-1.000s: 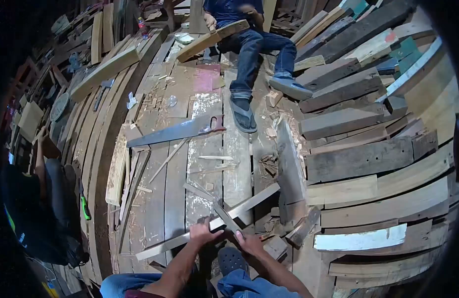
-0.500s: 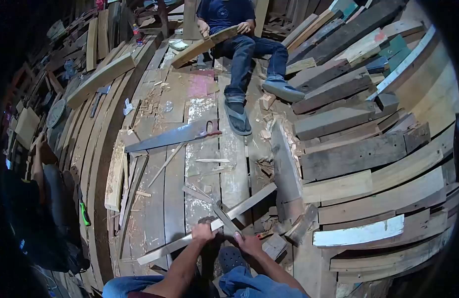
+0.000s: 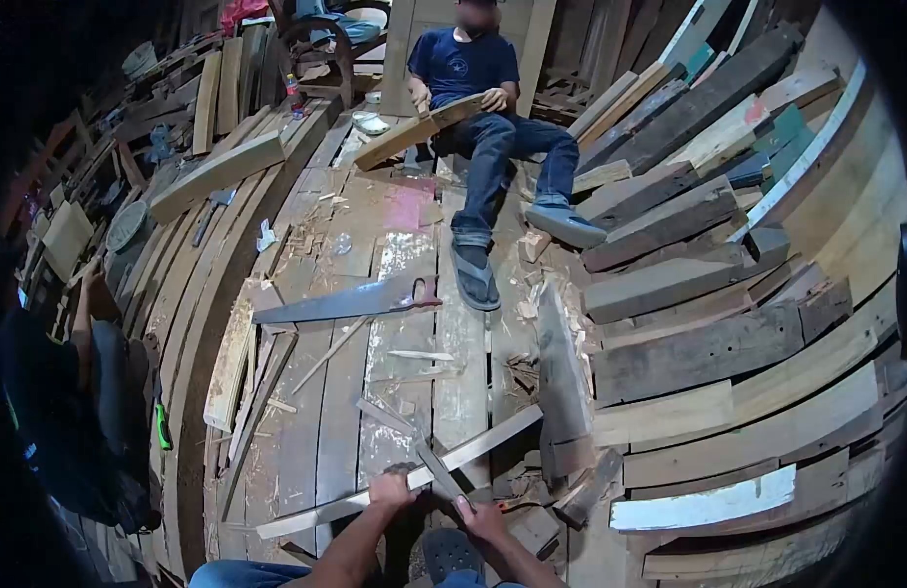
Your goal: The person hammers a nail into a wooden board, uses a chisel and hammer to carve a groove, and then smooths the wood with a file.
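Observation:
My left hand [image 3: 390,489] is wrapped around a long pale wood strip [image 3: 493,437], low over the plank floor. The strip slants from lower left to upper right. In my right hand [image 3: 484,518] is a flat grey blade-like tool [image 3: 437,469], its grip covered by my fingers. This blade lies across the strip, just right of my left hand. A short grey wood offcut [image 3: 385,417] lies just beyond the blade's far end. Below my hands shows a dark clog with holes [image 3: 448,554].
A handsaw [image 3: 346,300] lies on the floor planks ahead, among shavings. Beyond it a seated person [image 3: 463,69] holds a board [image 3: 414,135]. Stacked timbers [image 3: 699,353] line the right side. At left are a green-handled tool [image 3: 162,426], a hammer-like tool [image 3: 213,216] and another person [image 3: 71,392].
My view has tilted up, so the scene sits lower and more of the seated person shows. Both hands keep their holds, the blade still across the strip.

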`<state>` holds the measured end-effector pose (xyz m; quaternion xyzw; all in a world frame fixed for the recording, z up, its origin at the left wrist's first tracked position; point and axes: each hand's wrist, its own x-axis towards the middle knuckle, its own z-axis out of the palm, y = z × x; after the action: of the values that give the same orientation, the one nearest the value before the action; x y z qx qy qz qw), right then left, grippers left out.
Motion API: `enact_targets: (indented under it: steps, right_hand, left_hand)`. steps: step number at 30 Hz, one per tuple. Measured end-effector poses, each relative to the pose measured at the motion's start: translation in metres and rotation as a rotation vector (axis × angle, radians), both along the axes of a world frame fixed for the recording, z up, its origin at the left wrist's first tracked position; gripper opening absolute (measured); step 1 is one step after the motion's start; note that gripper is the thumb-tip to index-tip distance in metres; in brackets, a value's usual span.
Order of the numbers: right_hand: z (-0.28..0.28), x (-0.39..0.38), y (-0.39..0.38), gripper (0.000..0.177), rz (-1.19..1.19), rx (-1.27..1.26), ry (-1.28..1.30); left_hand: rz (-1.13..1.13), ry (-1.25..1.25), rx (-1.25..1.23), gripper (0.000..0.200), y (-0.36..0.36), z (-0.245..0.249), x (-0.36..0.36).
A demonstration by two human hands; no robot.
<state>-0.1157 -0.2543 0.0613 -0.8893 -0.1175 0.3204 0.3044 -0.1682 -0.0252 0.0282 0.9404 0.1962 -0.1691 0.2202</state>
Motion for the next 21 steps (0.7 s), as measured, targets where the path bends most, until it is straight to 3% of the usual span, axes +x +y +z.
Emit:
enact_targets:
  steps: [4,7,10,13,21]
  right_hand:
    - [-0.012,0.003,-0.001,0.062,-0.006,-0.039,0.055]
    - [-0.005,-0.001,0.0,0.061,0.0,-0.04,0.066]
    - [0.005,0.001,0.003,0.061,-0.002,-0.013,0.066]
    - [0.005,-0.003,0.004,0.06,-0.003,-0.022,0.064]
    - [-0.011,-0.007,0.004,0.06,0.014,-0.005,0.049]
  left_hand:
    - [0.003,0.114,0.012,0.06,0.001,0.028,0.013]
    - [0.01,0.112,-0.028,0.06,0.003,0.019,0.012]
    - [0.011,-0.096,-0.049,0.06,0.003,0.011,0.007]
    - [-0.019,0.073,-0.006,0.06,0.003,0.021,0.011]
    - [0.025,0.008,-0.046,0.061,0.005,-0.004,0.006]
